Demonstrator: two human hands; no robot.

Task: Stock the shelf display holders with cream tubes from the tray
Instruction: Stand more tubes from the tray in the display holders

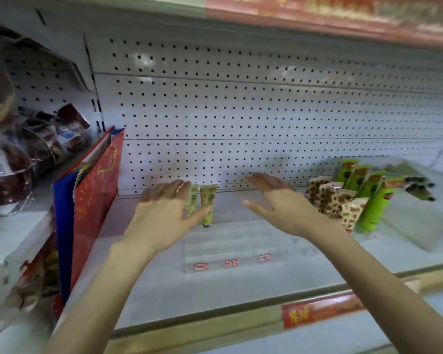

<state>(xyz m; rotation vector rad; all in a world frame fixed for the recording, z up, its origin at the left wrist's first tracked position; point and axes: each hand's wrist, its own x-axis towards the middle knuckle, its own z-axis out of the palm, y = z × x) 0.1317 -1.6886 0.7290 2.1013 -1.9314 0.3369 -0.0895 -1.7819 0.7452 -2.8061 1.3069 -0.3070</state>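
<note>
Reaching in over the shelf edge, the left hand was spread with straight fingers. Its thumb lay across two cream tubes standing upright at the back left of the clear display holder; whether it touched them could not be told. The right hand hovered flat, gripping nothing. A red gift bag stood to the left and green boxes to the right.

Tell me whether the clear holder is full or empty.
Nearly empty: the holder has only two tubes upright at its back left; the rest is bare.
</note>
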